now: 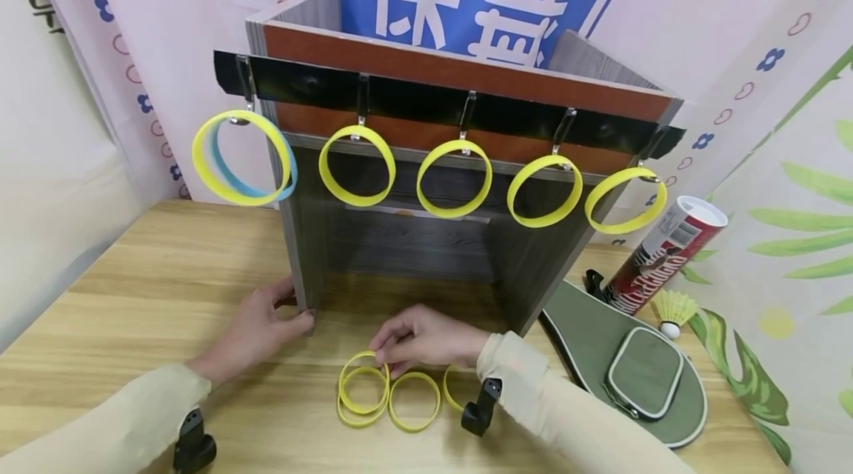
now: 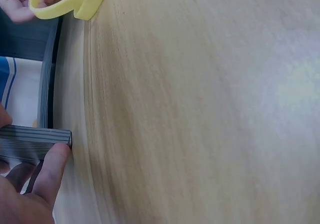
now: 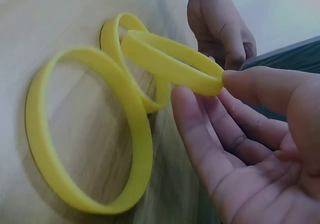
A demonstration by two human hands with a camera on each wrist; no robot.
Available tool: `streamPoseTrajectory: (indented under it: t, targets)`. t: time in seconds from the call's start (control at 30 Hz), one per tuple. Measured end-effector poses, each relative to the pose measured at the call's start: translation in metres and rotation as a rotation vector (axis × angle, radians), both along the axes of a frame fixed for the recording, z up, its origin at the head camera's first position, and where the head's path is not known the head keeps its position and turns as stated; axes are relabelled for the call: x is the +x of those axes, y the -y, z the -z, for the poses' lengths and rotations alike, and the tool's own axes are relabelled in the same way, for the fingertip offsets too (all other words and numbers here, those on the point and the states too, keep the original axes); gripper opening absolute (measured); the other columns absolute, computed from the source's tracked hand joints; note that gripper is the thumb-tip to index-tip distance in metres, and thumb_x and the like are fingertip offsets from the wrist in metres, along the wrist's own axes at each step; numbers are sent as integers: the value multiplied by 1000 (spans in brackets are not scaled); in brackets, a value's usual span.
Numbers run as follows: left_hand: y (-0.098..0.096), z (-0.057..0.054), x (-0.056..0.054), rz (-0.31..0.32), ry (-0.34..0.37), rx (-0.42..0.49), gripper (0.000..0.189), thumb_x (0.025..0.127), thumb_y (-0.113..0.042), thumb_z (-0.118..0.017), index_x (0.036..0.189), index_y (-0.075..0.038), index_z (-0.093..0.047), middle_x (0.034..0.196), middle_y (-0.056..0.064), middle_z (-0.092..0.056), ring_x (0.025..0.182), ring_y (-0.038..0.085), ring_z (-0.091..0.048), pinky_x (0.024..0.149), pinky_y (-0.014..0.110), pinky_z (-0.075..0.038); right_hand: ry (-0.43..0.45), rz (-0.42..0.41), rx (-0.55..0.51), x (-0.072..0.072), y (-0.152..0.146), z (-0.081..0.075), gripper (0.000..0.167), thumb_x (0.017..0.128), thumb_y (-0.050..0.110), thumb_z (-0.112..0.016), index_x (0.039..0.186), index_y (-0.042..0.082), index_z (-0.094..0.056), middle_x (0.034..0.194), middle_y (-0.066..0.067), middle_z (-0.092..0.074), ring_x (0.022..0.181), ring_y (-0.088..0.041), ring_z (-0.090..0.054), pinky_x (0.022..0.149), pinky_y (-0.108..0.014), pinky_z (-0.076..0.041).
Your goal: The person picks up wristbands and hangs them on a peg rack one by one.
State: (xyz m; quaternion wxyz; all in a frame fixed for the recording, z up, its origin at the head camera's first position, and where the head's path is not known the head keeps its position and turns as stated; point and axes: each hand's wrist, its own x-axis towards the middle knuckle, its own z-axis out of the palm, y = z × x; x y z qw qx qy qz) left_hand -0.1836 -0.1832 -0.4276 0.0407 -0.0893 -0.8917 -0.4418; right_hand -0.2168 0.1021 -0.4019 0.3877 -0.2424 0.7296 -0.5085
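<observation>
In the right wrist view, my right hand (image 1: 426, 341) pinches the edge of a yellow wristband (image 3: 170, 72) between thumb and fingers, lifting it at a tilt. Two more yellow wristbands show beside it there. From the head view, a loose yellow wristband (image 1: 412, 429) lies on the table, and another is partly hidden by my right wrist. My left hand (image 1: 263, 322) grips the lower front edge of the grey stand's left side panel (image 1: 306, 237), thumb in front. Yellow wristbands hang from hooks on the black strip (image 1: 413, 92); a blue wristband (image 1: 291, 181) hangs behind the leftmost.
A red-and-white tube (image 1: 666, 252) leans right of the stand, near a yellow shuttlecock (image 1: 671, 311). A green racket cover (image 1: 573, 318) lies on the wooden table (image 1: 160, 266) by my right forearm. Printed cloth hangs behind the stand.
</observation>
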Motion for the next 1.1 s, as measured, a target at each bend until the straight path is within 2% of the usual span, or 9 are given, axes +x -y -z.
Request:
streamPoseTrajectory:
  t: [0.23,0.4,0.47,0.67,0.8,0.9,1.0,1.1]
  targets:
    - [0,0,-1,1,-5,-14,53,92,-16,-71,141,3,-60,123,18,-75,114,31,-69,86,24,-55,-51,13,-80,10,3,-15,28,100,-2,-64,123,-17,-63,115,-43,-66,78,-4,-70,83,-32,-64]
    - [-1,1,-1,3,-9,-4,48,92,-16,-72,136,2,-63,121,17,-76,113,30,-70,85,24,-55,-112,19,-192,19,3,-33,29,100,-1,-64,125,-16,-61,110,-40,-66,82,-5,-72,90,-52,-62]
    - [-2,1,-1,4,-13,1,46,92,-16,-72,134,2,-64,119,17,-76,112,30,-70,85,24,-55,-152,24,-228,23,4,-41,28,100,-1,-63,124,-15,-61,109,-38,-67,84,-4,-72,91,-56,-60]
    - [-2,1,-2,11,-39,3,46,92,-13,-75,133,4,-64,117,19,-76,110,31,-70,86,26,-55,-262,80,-337,36,12,-69,24,102,1,-62,122,-11,-63,111,-38,-68,89,-4,-72,86,-37,-64]
    - [-1,0,-2,11,-42,14,48,91,-14,-73,134,6,-63,113,18,-77,101,24,-70,79,23,-54,-336,130,-423,44,16,-89,23,101,2,-64,121,-9,-63,108,-35,-70,89,-6,-72,85,-30,-62]
    - [0,1,-2,13,-22,21,46,92,-16,-73,131,7,-64,113,20,-78,97,23,-71,77,27,-57,-382,155,-517,49,18,-103,22,101,1,-63,120,-11,-62,109,-36,-69,92,-7,-73,84,-31,-63]
    - [0,1,-1,6,5,11,47,92,-18,-75,131,6,-63,119,22,-75,104,27,-71,84,33,-58,-409,194,-617,52,18,-115,24,102,1,-62,120,-14,-60,110,-36,-68,95,-8,-73,86,-37,-64]
    - [0,1,0,3,16,6,47,93,-18,-75,133,3,-63,125,22,-73,114,31,-69,91,37,-56,-430,255,-693,53,20,-125,26,102,1,-62,121,-16,-57,108,-24,-72,98,-10,-74,88,-41,-64]
